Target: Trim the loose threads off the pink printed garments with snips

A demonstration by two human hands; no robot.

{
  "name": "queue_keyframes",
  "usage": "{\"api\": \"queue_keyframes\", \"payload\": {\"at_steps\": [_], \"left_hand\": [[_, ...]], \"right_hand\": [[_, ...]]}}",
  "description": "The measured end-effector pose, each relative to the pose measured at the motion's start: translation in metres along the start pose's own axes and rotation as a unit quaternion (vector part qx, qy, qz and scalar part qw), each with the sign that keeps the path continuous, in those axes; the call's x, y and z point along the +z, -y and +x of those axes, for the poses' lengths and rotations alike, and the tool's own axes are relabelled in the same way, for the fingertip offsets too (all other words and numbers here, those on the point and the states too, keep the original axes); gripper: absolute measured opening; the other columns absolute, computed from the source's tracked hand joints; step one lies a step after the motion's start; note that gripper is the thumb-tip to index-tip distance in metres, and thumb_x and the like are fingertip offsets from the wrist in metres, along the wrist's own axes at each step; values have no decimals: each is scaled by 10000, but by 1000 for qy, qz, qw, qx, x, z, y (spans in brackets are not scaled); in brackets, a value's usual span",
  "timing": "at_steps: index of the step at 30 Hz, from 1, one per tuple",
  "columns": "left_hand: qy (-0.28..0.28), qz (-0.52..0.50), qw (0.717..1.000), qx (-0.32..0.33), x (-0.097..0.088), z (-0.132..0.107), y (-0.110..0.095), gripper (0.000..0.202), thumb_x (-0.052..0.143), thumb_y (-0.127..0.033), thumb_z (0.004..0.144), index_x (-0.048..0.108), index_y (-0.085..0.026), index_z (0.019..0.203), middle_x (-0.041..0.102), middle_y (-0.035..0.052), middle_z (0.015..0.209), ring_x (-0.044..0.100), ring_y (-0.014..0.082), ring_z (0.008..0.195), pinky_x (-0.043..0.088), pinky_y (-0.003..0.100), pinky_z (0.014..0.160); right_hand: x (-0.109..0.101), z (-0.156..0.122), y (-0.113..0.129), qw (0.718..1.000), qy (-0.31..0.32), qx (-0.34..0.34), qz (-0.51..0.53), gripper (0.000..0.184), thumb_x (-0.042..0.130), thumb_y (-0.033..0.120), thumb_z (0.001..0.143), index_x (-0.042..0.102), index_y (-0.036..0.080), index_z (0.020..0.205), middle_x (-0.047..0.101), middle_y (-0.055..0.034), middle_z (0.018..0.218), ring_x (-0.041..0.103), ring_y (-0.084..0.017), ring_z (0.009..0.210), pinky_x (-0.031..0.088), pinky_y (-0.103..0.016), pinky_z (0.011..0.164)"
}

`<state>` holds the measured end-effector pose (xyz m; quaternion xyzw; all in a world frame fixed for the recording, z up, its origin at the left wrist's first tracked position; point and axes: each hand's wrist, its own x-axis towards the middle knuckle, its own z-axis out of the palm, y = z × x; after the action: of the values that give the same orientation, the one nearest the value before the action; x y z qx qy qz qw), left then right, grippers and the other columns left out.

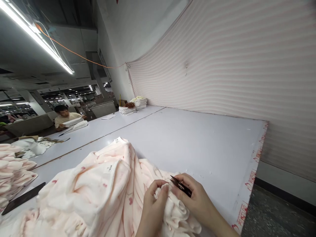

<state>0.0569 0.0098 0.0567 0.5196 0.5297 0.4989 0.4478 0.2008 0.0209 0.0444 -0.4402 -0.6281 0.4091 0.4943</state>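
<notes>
**Inspector:** Report on the hands.

**Assistant:** The left hand (154,197) pinches a bunched fold of the soft pale pink fleece blanket with small red heart prints (98,187); thumb and fingers close on the cloth. The right hand (197,200) holds the small black thread snips (181,186), its grip tight around them, blades pointing up and left towards the pinched fold.

**Inspector:** Position of the blanket relative to the grip?

**Assistant:** The blanket lies heaped on the pale grey desk (197,141), spreading left and away from both hands. The worked fold sits directly between the hands, touching the left fingertips and just beside the snip blades. Whether the blades touch the cloth, I cannot tell. A white sewn label (109,168) shows on the blanket, well left of the hands.

**Inspector:** Surroundings?

**Assistant:** A stack of folded pink blankets (12,171) stands at the left edge, with a flat dark strip (23,198) lying on the desk beside it. Stacked folded white cloths (134,104) sit at the far end by the pink-and-white striped fabric wall (234,65). Another person in a pale shirt (64,117) sits at the far left.
</notes>
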Motion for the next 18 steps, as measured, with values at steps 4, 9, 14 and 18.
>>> {"api": "queue_keyframes", "payload": {"at_steps": [4, 9, 14, 18], "left_hand": [[24, -34, 999, -32, -3, 3, 2, 243, 583, -407, 778, 584, -164, 789, 593, -1, 699, 542, 147, 664, 450, 221, 614], [32, -38, 998, -38, -1, 3, 0, 231, 606, -386, 763, 588, -156, 787, 594, -1, 727, 538, 139, 677, 445, 215, 618], [37, -52, 996, -57, 3, 3, -4, 220, 614, -367, 752, 583, -152, 790, 598, -1, 708, 536, 137, 656, 442, 220, 600], [50, -33, 997, -48, 0, 6, -1, 204, 598, -360, 773, 592, -156, 779, 600, -3, 716, 532, 132, 669, 438, 214, 614]], "right_hand": [[-9, -4, -3, 998, 5, -1, -62, 192, 570, 314, 811, 669, 209, 936, 668, -52, 900, 612, -213, 854, 471, -293, 750], [-5, 0, -2, 998, 20, 0, -52, 179, 570, 278, 808, 713, 233, 906, 703, -43, 904, 633, -215, 861, 481, -300, 756], [-1, 3, -1, 999, 15, 3, -29, 162, 590, 272, 799, 721, 238, 887, 708, -29, 895, 637, -205, 856, 480, -286, 750], [0, 5, -6, 999, 18, 30, 25, 188, 569, 282, 813, 731, 223, 890, 708, -26, 844, 633, -198, 809, 473, -273, 697]]}}
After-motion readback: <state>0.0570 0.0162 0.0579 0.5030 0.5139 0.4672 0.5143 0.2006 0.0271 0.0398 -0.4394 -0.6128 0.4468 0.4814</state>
